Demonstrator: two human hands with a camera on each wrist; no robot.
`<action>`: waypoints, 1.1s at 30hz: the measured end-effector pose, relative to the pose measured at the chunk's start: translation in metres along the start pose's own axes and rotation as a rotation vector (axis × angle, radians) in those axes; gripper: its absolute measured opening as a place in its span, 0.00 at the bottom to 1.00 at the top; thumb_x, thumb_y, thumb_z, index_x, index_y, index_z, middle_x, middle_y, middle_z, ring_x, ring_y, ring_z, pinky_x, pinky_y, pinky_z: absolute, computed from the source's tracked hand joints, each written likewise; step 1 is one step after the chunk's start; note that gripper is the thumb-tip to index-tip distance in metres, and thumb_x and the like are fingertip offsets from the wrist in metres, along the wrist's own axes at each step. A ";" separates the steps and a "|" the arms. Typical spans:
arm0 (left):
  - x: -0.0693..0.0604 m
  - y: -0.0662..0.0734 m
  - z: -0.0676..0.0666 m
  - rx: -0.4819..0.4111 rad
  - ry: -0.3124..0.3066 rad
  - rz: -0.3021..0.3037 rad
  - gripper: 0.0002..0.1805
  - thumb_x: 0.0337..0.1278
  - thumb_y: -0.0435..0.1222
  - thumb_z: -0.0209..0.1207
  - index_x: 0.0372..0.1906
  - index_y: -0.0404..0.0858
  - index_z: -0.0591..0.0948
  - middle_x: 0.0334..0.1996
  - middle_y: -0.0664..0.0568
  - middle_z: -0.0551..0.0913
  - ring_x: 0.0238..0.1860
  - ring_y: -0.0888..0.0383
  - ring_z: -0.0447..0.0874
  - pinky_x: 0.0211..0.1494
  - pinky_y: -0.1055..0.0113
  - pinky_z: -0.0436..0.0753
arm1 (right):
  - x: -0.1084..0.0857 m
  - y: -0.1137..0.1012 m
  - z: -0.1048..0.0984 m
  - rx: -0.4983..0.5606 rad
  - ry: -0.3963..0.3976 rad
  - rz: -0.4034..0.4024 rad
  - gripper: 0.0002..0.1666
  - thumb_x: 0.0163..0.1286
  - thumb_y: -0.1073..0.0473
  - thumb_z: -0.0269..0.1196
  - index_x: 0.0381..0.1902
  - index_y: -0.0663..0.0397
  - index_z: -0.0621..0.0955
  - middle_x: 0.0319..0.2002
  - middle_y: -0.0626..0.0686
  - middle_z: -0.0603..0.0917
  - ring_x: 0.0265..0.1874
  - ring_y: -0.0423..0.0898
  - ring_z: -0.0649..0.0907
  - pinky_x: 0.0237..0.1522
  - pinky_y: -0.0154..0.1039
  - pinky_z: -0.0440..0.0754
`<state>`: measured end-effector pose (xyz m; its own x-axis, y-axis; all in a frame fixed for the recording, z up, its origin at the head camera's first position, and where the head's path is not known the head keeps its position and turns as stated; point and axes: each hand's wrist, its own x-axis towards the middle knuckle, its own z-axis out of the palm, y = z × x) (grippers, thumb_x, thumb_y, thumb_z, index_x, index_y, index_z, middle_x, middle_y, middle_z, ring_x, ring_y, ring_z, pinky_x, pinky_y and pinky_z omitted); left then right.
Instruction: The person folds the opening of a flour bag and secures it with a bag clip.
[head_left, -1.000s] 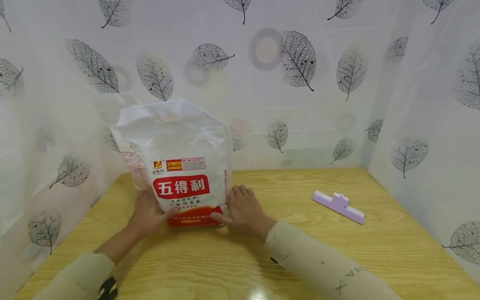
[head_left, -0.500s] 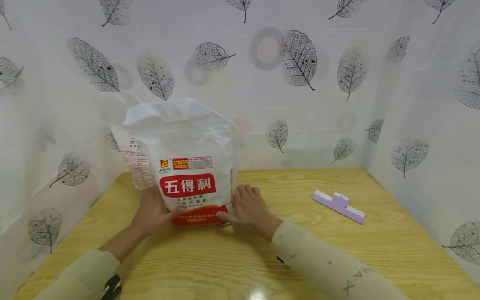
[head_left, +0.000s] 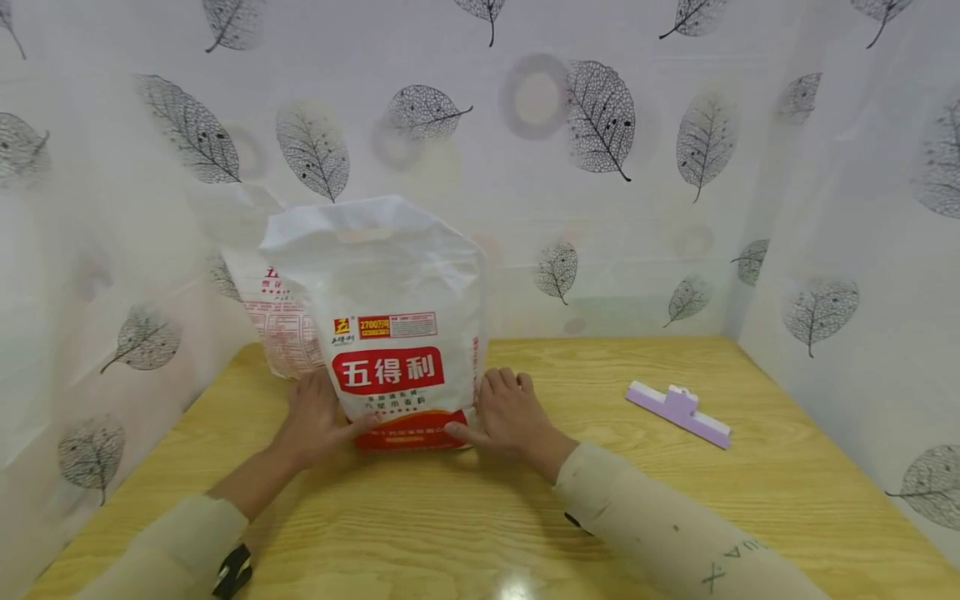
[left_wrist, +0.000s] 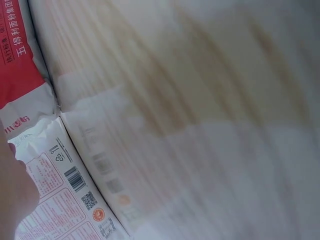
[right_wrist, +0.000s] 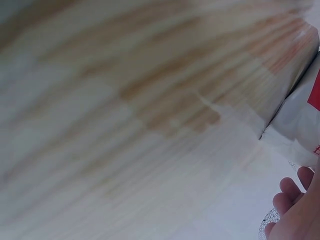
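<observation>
A white flour bag (head_left: 390, 292) with red printing stands upright on the table, left of the middle in the head view. My left hand (head_left: 309, 423) grips its lower left side, and my right hand (head_left: 517, 417) grips the lower right side. Both thumbs lie on the bag's red lower front. Behind and to the left stands a second flour bag (head_left: 281, 325), partly hidden by the first. In the left wrist view, the front bag (left_wrist: 22, 55) and the second bag (left_wrist: 55, 190) with its barcode show at the left edge. Right fingers (right_wrist: 290, 190) show at lower right in the right wrist view.
A purple and white bag clip (head_left: 678, 412) lies on the wooden table (head_left: 420, 533), to the right of my right hand. Pale sheeting (head_left: 480, 192) with a leaf print encloses the back and both sides.
Both hands have moved the front flour bag a little to the right along the table. More of the second bag's printing shows behind it. The clip has stayed in place.
</observation>
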<state>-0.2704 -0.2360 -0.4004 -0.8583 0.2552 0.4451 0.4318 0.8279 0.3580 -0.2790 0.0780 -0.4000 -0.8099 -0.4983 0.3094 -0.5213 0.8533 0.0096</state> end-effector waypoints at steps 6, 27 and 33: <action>0.001 0.002 0.003 0.005 -0.009 -0.006 0.50 0.52 0.61 0.66 0.71 0.39 0.60 0.68 0.37 0.65 0.69 0.37 0.58 0.65 0.33 0.51 | -0.004 0.004 0.000 -0.016 0.014 -0.003 0.47 0.65 0.18 0.45 0.53 0.56 0.72 0.45 0.52 0.74 0.49 0.50 0.71 0.50 0.49 0.67; 0.008 0.013 0.015 0.044 0.029 0.092 0.49 0.51 0.61 0.66 0.71 0.40 0.61 0.64 0.40 0.69 0.61 0.44 0.66 0.63 0.43 0.62 | -0.014 0.020 -0.002 0.053 0.023 -0.010 0.48 0.67 0.21 0.48 0.60 0.58 0.71 0.47 0.54 0.75 0.51 0.52 0.71 0.63 0.50 0.64; 0.010 0.018 0.017 0.044 0.027 0.092 0.48 0.51 0.62 0.66 0.70 0.40 0.63 0.62 0.40 0.71 0.59 0.45 0.68 0.62 0.45 0.63 | -0.017 0.024 -0.002 0.072 0.018 -0.013 0.47 0.67 0.22 0.49 0.60 0.58 0.71 0.47 0.53 0.75 0.49 0.51 0.70 0.61 0.48 0.66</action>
<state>-0.2765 -0.2101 -0.4033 -0.8074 0.3185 0.4966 0.4958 0.8226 0.2784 -0.2775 0.1074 -0.4027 -0.7985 -0.5055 0.3270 -0.5499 0.8335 -0.0543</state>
